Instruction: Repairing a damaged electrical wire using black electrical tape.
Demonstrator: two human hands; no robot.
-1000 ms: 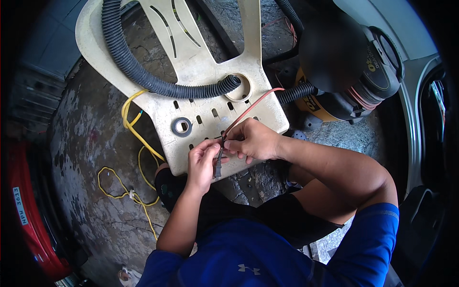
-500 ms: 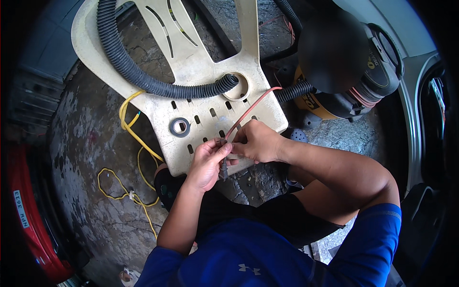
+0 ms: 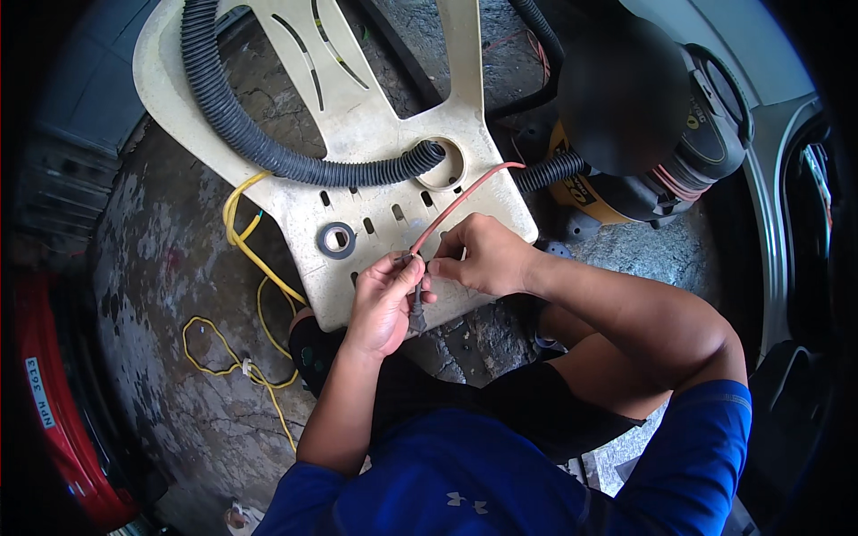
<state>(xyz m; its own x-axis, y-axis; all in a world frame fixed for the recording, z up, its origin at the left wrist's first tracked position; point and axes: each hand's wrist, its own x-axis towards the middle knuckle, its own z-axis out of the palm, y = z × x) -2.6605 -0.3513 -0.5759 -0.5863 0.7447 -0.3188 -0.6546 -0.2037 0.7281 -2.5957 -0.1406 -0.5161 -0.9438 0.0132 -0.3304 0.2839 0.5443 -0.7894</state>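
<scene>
1. Pinching the red cord [image 3: 458,198] above the plastic chair [image 3: 365,121], the left hand [image 3: 380,308] has thumb pressed to fingers.
2. Right hand [image 3: 483,259], fingers curled, sits just beside; its hold is unclear.
3. The cord slants rightward, away from the chair's near edge.

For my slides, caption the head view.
Left hand pinching a red cable over a cream chair, right hand alongside.

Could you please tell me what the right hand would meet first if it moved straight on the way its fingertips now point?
The right hand would probably meet the left hand, which holds the reddish cord, though the depth between them is unclear.
</scene>
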